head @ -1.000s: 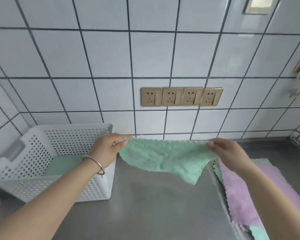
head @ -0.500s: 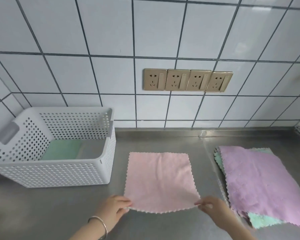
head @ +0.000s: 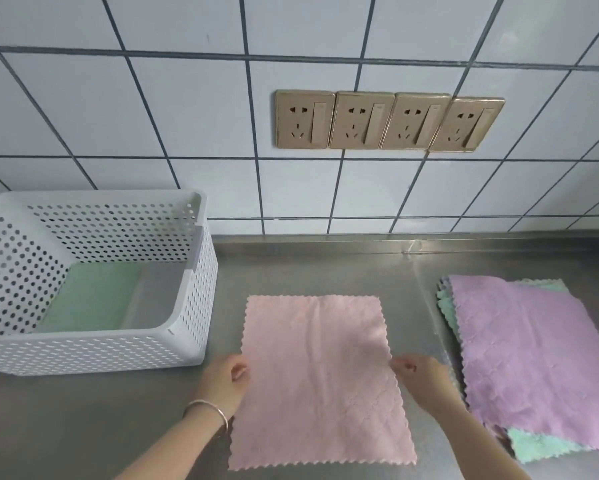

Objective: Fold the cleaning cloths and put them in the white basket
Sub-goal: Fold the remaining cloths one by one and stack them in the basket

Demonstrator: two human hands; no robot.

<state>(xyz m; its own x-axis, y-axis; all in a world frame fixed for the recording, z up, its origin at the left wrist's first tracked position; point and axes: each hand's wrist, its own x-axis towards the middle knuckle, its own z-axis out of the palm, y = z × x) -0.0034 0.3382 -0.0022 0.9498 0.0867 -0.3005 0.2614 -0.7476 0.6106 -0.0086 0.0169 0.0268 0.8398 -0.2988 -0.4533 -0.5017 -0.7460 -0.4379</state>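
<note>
On a steel counter (head: 325,265) below a tiled wall (head: 152,116) with four sockets (head: 388,121), a white basket (head: 93,348) holds one green cloth (head: 93,299). A pink cloth (head: 320,379) lies flat; the left hand (head: 227,381) and right hand (head: 421,379) pinch its side edges. A stack (head: 533,358) sits right.

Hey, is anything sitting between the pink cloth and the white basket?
Nothing visible. The pink cloth lies flat on bare steel counter, and the white basket stands just to its left, open-topped, with one green cloth inside and room beside it.
</note>
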